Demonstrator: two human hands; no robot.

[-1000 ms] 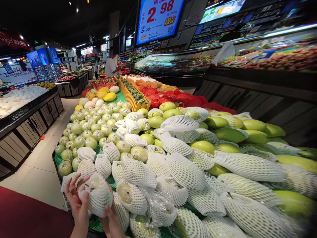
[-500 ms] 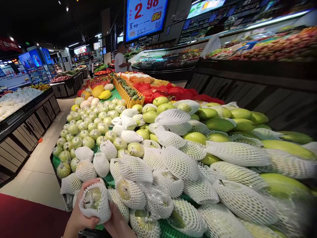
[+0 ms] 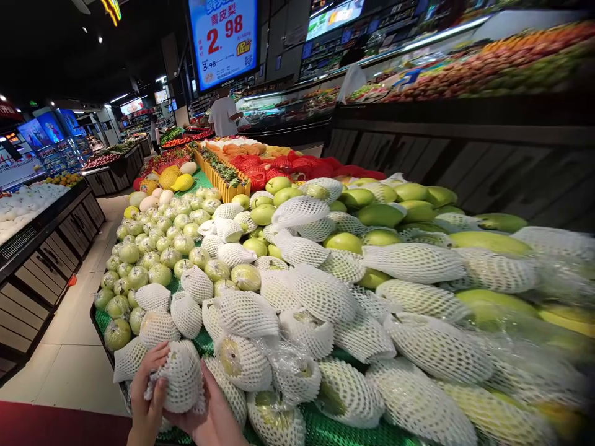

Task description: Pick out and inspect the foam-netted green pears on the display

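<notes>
**Net-Wrapped Fruit Held in Both Hands at the Stand's Near Corner**

Held at about 7 o'clock in the view: a round pale-green fruit in a white foam mesh sleeve [image 3: 179, 376], lifted just above the front corner of the green-matted produce stand [image 3: 334, 430]. Fruit skin almost wholly hidden by the netting; kind hard to make out. Left hand [image 3: 149, 396] curled against its 9 o'clock side, fingers [image 3: 155, 358] wrapped over the top edge, thumb pressed on the mesh. Right hand [image 3: 211, 415] cupped under it from 5 o'clock, palm up, fingers mostly hidden beneath the fruit. Both wrists cut off by the bottom edge.

At 3 o'clock of the held fruit, touching neighbours: more netted fruit, one with a bare yellowish face showing [image 3: 242, 362], another under crinkled clear plastic film [image 3: 292, 371], contents blurred. At 12 o'clock, a heap of bare round green pears [image 3: 153, 248]. Toward 1 o'clock, larger smooth green mangoes, some netted [image 3: 381, 214]; those at the far right smeared by blur. Beyond, red mesh-bagged produce [image 3: 307, 166], yellow melons [image 3: 179, 179] and a blue price screen reading 2.98 [image 3: 224, 37], its top cropped. At 11 o'clock in the distance, a person in a white shirt [image 3: 223, 114], back turned, hands hidden. Far left, a dark wooden counter of white items [image 3: 23, 207], cut by the frame.
</notes>
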